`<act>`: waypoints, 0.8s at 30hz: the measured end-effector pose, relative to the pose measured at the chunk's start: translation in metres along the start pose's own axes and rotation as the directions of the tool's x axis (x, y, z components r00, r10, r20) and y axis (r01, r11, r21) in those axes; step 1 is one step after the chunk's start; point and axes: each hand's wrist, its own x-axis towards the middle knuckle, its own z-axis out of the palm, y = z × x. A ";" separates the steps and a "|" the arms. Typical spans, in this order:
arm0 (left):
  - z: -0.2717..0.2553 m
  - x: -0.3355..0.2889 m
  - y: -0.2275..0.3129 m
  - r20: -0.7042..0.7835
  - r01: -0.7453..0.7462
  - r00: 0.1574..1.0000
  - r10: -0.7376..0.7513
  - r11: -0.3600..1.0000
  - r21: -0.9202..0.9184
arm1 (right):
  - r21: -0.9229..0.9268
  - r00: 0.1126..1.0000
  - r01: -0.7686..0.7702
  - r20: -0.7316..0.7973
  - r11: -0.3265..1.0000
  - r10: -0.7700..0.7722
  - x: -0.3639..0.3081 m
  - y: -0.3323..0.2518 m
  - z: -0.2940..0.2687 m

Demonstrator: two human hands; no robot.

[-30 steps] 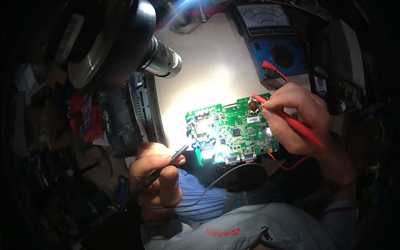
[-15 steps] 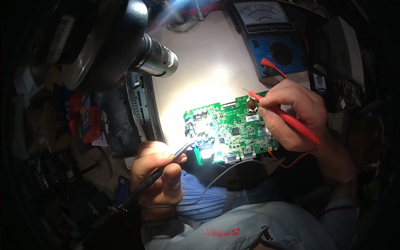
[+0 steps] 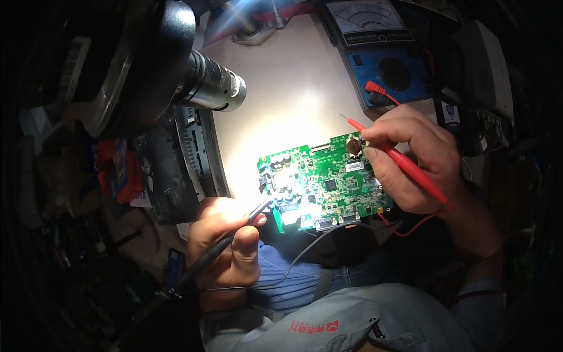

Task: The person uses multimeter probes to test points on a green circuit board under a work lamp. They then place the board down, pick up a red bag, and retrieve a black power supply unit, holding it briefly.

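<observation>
A green circuit board (image 3: 352,190) lies in front of me, its left part washed out by bright light. Pinched in my left hand (image 3: 226,243) is a black test probe (image 3: 214,252); its tip points at the parts on the board's left side, but glare hides whether it touches. My right hand (image 3: 413,158) grips a red test probe (image 3: 419,176) by the board's upper right corner. That probe's metal tip stands beyond the board's far edge, apart from the parts. Beside my right fingers sits a round brown coin cell (image 3: 354,146) on the board.
An analog multimeter (image 3: 387,64) with a blue front lies at the far right, a red lead plug (image 3: 375,88) on it. A metal lamp or microscope head (image 3: 220,82) overhangs the upper left. Dark equipment (image 3: 167,158) and a red box (image 3: 120,170) crowd the left.
Both hands have barely moved. The red probe's tip has shifted slightly left and up. The view has drifted a little.
</observation>
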 end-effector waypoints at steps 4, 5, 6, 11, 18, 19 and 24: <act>-0.001 0.000 -0.003 0.021 -0.013 1.000 0.013 1.000 -0.004 | -0.031 1.000 0.010 0.000 0.999 -0.010 -0.001 0.002 0.000; -0.002 0.000 -0.004 0.027 -0.025 0.999 0.025 1.000 -0.003 | -0.041 1.000 0.016 0.000 0.999 -0.016 -0.001 0.002 0.001; -0.003 0.000 -0.006 0.036 -0.032 0.999 0.032 0.999 -0.006 | -0.039 1.000 0.013 0.005 0.999 -0.013 -0.001 0.002 0.001; -0.006 0.001 -0.009 0.053 -0.053 0.997 0.053 0.999 -0.014 | -0.049 0.999 0.002 0.032 0.999 0.000 -0.001 0.000 0.001; -0.003 -0.001 -0.012 0.057 0.001 0.998 -0.003 0.999 0.043 | -0.047 0.999 0.026 0.044 0.999 -0.024 0.000 0.003 0.005; -0.002 -0.001 -0.012 0.065 0.010 0.998 -0.012 0.999 0.042 | -0.050 0.996 0.053 0.075 0.997 -0.050 0.001 0.006 0.004; -0.007 -0.006 -0.027 0.130 -0.035 0.991 0.033 0.999 0.018 | -0.097 0.960 0.063 0.278 0.993 -0.034 -0.003 0.002 -0.001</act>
